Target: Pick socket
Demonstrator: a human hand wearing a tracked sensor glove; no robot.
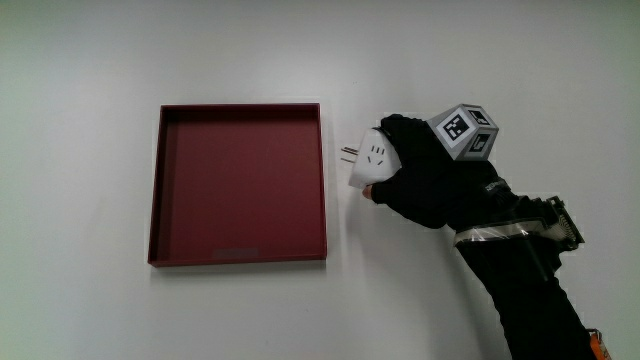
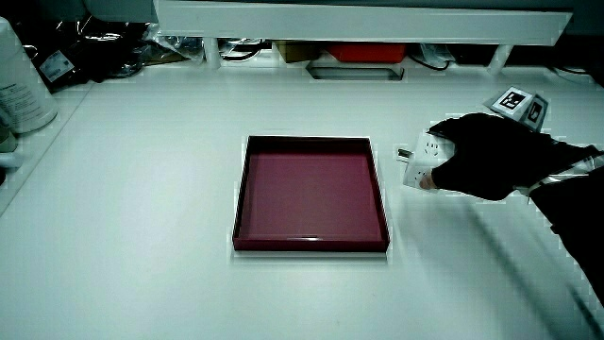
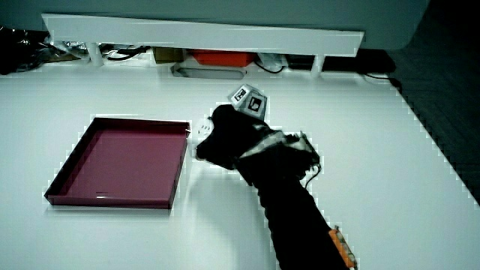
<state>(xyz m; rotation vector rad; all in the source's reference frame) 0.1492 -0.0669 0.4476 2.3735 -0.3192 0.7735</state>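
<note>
The socket [image 1: 373, 160] is a small white plug-in adapter with metal prongs pointing toward the dark red tray [image 1: 240, 257]. It lies on the white table just beside the tray's edge. The gloved hand [image 1: 425, 175] covers the socket's end away from the tray, with its fingers curled around the socket. In both side views the socket [image 2: 425, 159] [image 3: 203, 131] peeks out from under the hand [image 2: 481, 156] [image 3: 229, 135]. The patterned cube [image 1: 465, 130] sits on the back of the hand.
The shallow square tray [image 2: 311, 246] [image 3: 112, 201] holds nothing. A low white partition [image 2: 359, 19] runs along the table, with cables and an orange box under it. A white container [image 2: 19, 85] stands at the table's corner.
</note>
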